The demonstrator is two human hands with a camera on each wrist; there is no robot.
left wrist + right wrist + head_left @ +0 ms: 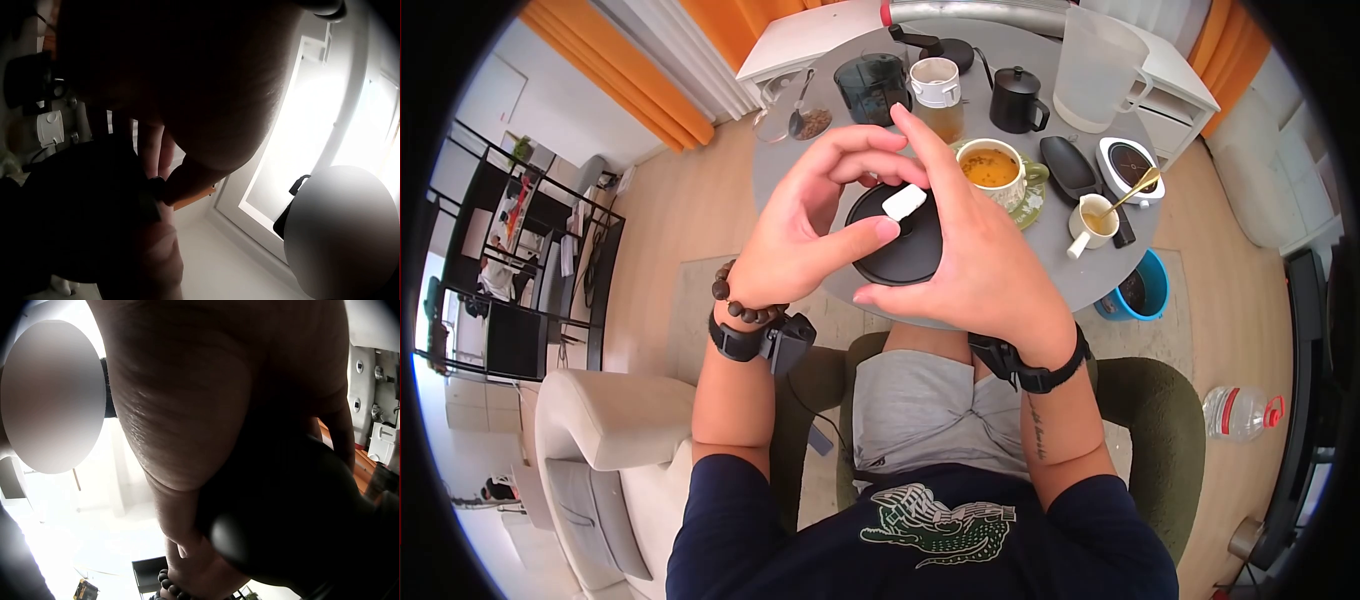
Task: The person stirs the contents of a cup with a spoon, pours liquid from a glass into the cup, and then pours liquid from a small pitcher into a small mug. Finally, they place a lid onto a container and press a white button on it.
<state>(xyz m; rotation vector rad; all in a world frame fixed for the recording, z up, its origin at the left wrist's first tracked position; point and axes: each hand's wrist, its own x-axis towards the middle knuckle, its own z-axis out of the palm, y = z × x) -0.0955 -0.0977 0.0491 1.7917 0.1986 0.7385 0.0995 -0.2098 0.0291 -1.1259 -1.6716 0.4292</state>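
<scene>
A black round object (895,255) with a small white block-shaped piece (905,203) at its top is held between the two hands, just above the near side of the table. My right hand (990,245) grips the round body from the right, fingers reaching over the far side and thumb along the near edge. From the left, my left hand (815,215) curls in, its thumb tip right at the white piece and its fingers bent behind it. In the right wrist view the dark body (281,494) fills much of the palm. The left wrist view shows it as a dark shape (81,206).
On the grey table (800,185) stand a yellow drink in a cup (990,170), a black lidded pot (1017,100), a clear pitcher (1095,75), a white scale (1130,170) and a small jug (1093,222) with a gold spoon. A blue bin (1135,290) is on the floor.
</scene>
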